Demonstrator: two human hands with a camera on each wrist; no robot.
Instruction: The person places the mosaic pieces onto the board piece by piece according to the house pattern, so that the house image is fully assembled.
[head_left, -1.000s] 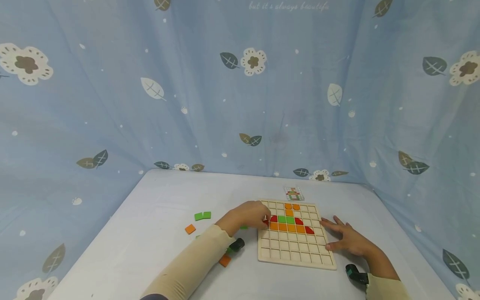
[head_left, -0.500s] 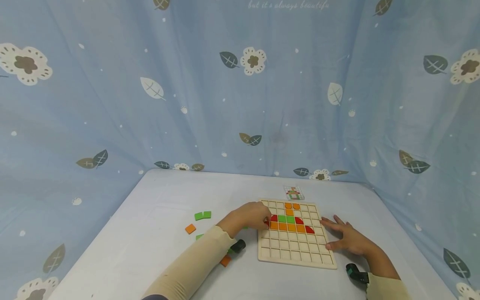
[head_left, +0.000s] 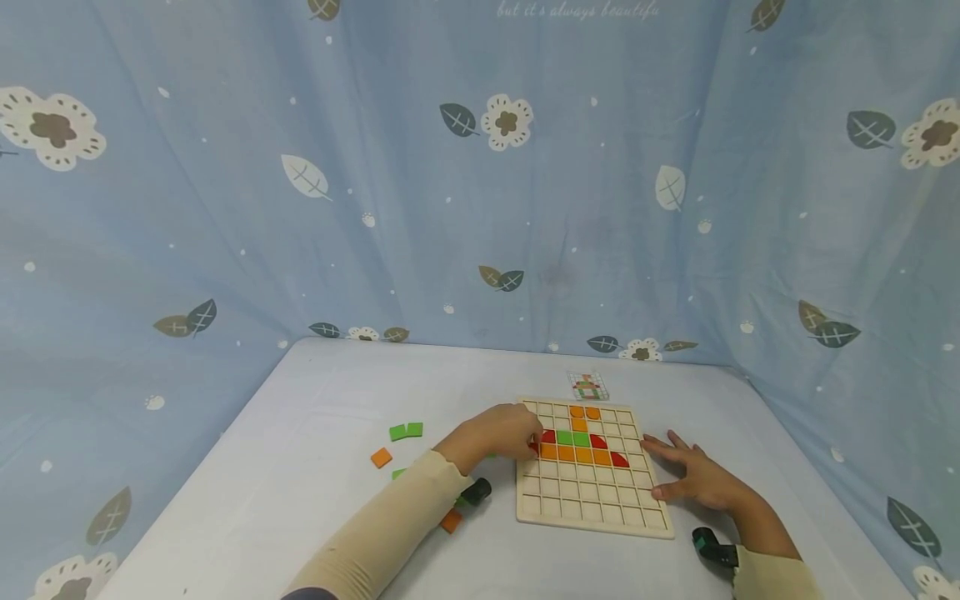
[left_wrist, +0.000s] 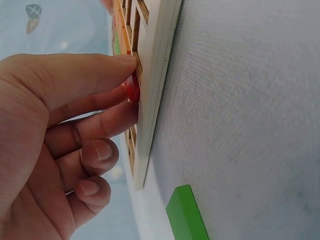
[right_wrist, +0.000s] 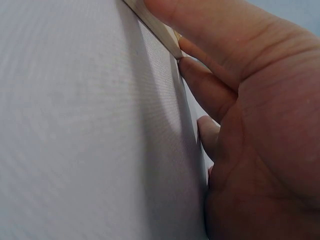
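Observation:
A wooden grid board [head_left: 592, 500] lies on the table with orange, green and red tiles set in its upper rows. At its left edge my left hand [head_left: 504, 429] pinches a red tile [left_wrist: 132, 88] between thumb and fingers, down at a cell beside the orange row. In the left wrist view the ring and little fingers curl loosely below. My right hand [head_left: 693, 477] rests along the board's right edge, fingers spread, fingertips touching the rim. The right wrist view shows the thumb and fingers at the board's edge [right_wrist: 159, 27].
A small printed pattern card [head_left: 587, 386] lies behind the board. Left of it are loose tiles: green ones [head_left: 406, 431], an orange one [head_left: 381, 457] and another orange one [head_left: 451, 521] by the left sleeve. A green tile [left_wrist: 186, 212] sits near the board's left side.

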